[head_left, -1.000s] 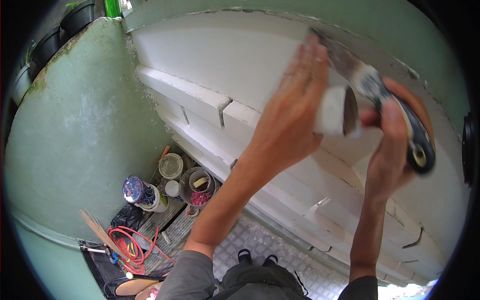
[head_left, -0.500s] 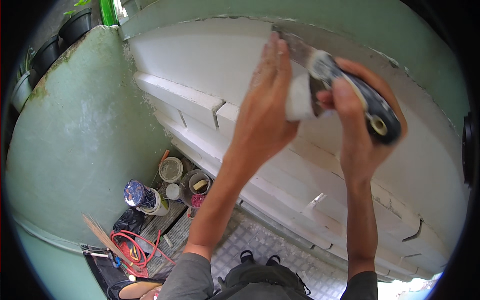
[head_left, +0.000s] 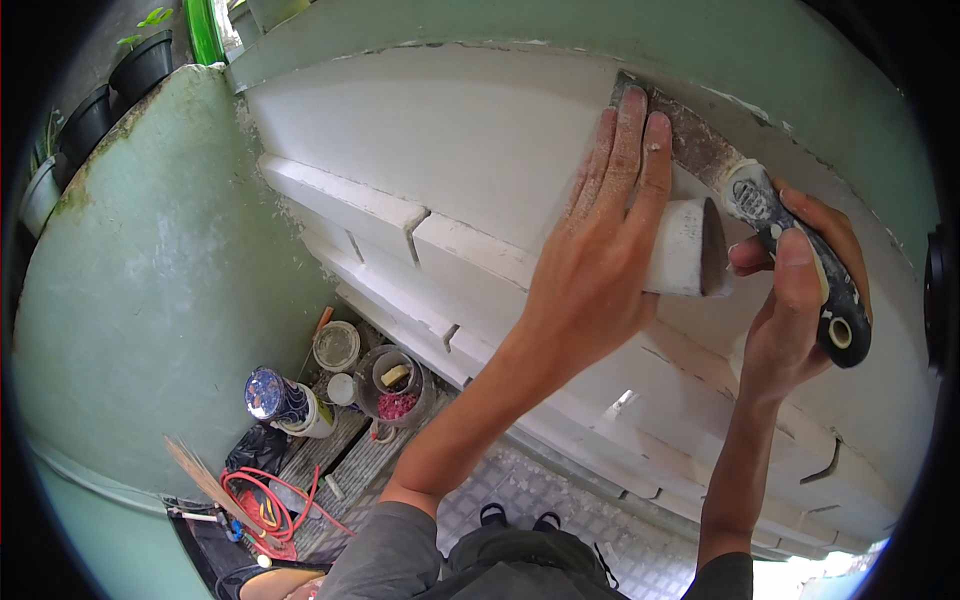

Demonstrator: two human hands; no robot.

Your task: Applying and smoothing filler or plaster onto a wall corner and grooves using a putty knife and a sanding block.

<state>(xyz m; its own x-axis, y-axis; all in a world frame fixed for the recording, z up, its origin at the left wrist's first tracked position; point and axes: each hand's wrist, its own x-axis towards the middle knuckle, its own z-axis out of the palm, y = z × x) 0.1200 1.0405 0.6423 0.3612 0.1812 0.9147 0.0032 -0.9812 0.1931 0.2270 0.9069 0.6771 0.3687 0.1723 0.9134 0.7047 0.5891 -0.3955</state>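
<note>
My right hand (head_left: 785, 320) grips the black handle of a putty knife (head_left: 700, 140), its blade worn and smeared with white. The blade lies along the white wall panel (head_left: 440, 110), near the panel's upper edge. My left hand (head_left: 600, 255) has its dusty fingers stretched out, with the fingertips at the far part of the blade. A white, tube-like curled piece (head_left: 677, 255), grey-brown inside, sticks out from under my left palm; the thumb that seems to hold it is hidden.
White ledges (head_left: 470, 245) with notches run below the panel. A green wall (head_left: 160, 270) stands at left, with potted plants (head_left: 143, 62) behind it. Lower left are a paint bucket (head_left: 318, 415), a bowl (head_left: 408, 405) and a red hose (head_left: 290, 525).
Both hands, the putty knife and the curled white piece have moved right along the panel. My left fingers have spread a little. The view has shifted slightly.
</note>
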